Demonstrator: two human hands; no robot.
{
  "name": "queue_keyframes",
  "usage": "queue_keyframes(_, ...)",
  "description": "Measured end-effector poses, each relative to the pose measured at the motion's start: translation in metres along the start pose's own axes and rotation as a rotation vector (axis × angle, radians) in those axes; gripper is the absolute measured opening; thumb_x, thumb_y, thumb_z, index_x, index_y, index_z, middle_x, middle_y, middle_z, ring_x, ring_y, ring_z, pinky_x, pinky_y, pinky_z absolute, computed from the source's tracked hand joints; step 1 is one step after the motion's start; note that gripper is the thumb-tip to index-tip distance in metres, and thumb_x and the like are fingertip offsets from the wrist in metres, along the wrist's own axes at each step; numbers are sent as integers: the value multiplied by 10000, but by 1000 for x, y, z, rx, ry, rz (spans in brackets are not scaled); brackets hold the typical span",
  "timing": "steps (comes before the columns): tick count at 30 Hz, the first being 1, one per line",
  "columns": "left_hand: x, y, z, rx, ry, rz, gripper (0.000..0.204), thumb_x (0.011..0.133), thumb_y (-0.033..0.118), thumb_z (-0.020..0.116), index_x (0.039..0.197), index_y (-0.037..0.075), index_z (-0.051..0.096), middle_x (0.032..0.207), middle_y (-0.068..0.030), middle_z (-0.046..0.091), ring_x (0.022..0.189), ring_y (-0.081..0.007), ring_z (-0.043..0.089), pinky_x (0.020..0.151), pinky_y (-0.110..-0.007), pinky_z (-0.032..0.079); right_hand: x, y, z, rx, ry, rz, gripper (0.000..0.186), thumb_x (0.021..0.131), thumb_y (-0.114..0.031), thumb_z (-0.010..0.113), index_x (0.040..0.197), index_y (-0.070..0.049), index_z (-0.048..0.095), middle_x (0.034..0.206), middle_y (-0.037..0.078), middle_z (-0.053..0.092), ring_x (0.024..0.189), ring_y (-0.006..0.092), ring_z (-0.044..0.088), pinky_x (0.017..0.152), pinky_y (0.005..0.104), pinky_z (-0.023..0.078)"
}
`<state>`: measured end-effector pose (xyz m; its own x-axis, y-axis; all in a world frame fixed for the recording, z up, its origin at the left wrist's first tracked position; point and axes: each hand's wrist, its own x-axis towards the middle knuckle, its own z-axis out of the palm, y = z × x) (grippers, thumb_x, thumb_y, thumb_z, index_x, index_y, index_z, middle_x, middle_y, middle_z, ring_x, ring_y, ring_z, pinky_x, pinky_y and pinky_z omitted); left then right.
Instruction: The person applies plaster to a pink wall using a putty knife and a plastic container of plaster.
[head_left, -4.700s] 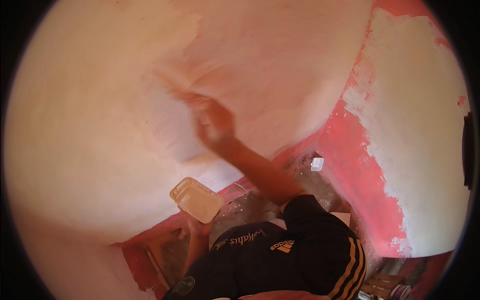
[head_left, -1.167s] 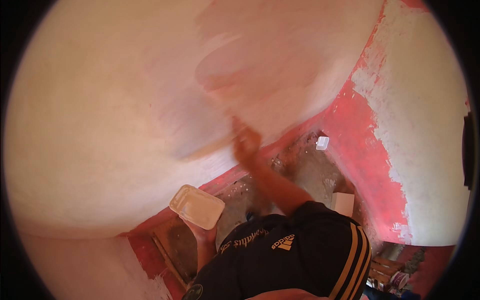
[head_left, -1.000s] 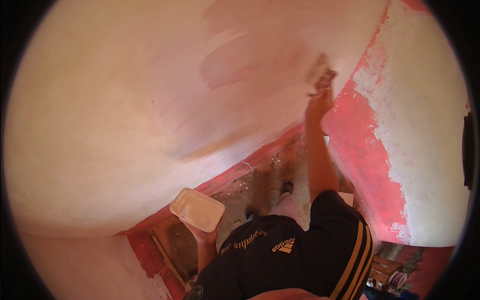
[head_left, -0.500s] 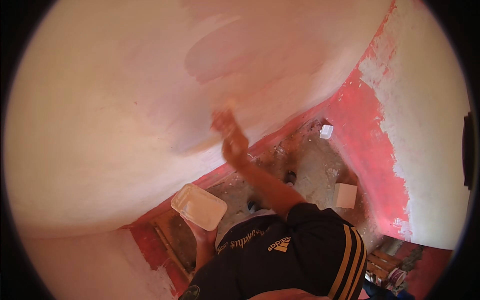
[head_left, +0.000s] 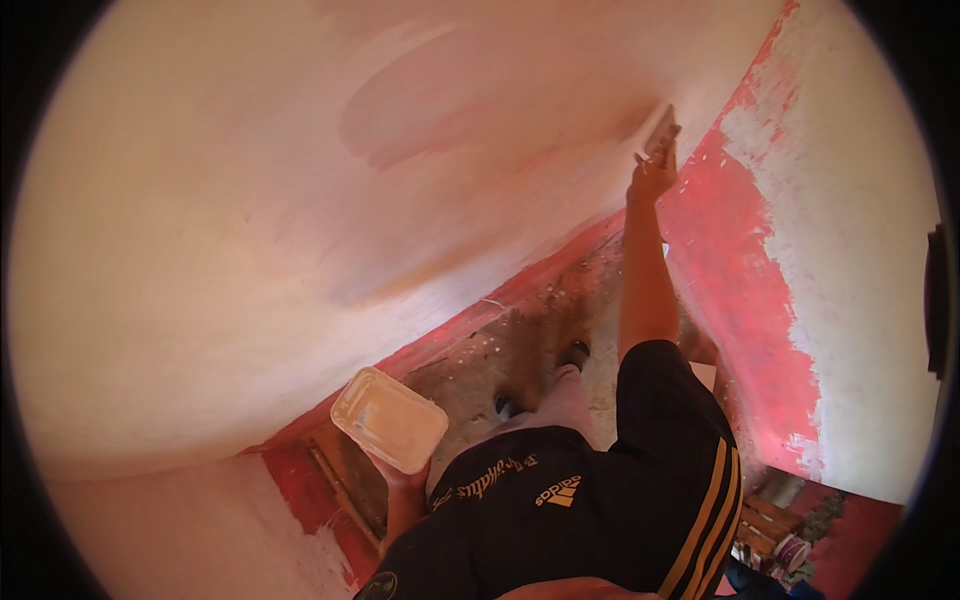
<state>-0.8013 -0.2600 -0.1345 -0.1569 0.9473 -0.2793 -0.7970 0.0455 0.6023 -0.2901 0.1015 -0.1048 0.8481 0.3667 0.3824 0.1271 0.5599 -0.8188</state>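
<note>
the right hand (head_left: 654, 180) grips a flat tool (head_left: 660, 128) at the pale wall (head_left: 190, 260), near a patchy red wall (head_left: 728, 250). the left hand (head_left: 404, 474) clasps a rectangular tub (head_left: 439, 430) from below.

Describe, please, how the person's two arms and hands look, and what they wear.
The right hand and left hand are bare; no gloves show. The right forearm is bare too, below a short black sleeve with three gold stripes.
</note>
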Motion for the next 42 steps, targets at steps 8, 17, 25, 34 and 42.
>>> queue_keyframes(8, 14, -42, 26, -8, -125, -67, 717, 987, 687, 401, 1511, 196, 403, 1480, 3, 505, 1329, -237, 519, 1102, -459, 443, -261, -26, 19, -103, -544, 20, 438, 1064, -141, 482, 1490, -39, 478, 1319, 113, 670, 808, 95, 631, 593, 244, 520)
queue_keyframes(17, 20, -72, 52, 22, -119, -51, 716, 982, 688, 413, 1504, 198, 412, 1473, 9, 513, 1326, -237, 522, 1100, -467, 444, -53, 1, -44, -88, -171, 359, 572, 1082, -373, 451, 1550, -52, 374, 1449, 136, 537, 1188, 170, 600, 739, 281, 561)
queue_keyframes(25, 48, -133, 125, -15, -21, -133, 669, 998, 656, 418, 1477, 190, 442, 1437, 5, 541, 1302, -236, 539, 1092, -471, 451, 89, 101, -21, -203, -191, 129, 461, 1036, -145, 453, 1491, -80, 489, 1295, 184, 658, 785, 213, 640, 617, 299, 558)
queue_keyframes(34, 32, -184, 189, 80, -9, -162, 683, 1000, 661, 408, 1485, 182, 429, 1426, -4, 541, 1291, -242, 544, 1077, -456, 467, -38, 67, -71, -445, -426, -49, 432, 1067, -154, 432, 1468, -2, 480, 1375, 194, 594, 1194, 312, 628, 926, 344, 528)
queue_keyframes(42, 24, -175, 145, 24, 49, -165, 696, 997, 665, 410, 1501, 186, 407, 1462, -5, 516, 1312, -240, 532, 1082, -451, 464, 121, 101, -65, -146, -54, 210, 409, 1057, -134, 452, 1448, -53, 539, 884, 32, 602, 636, 90, 563, 543, 244, 496)
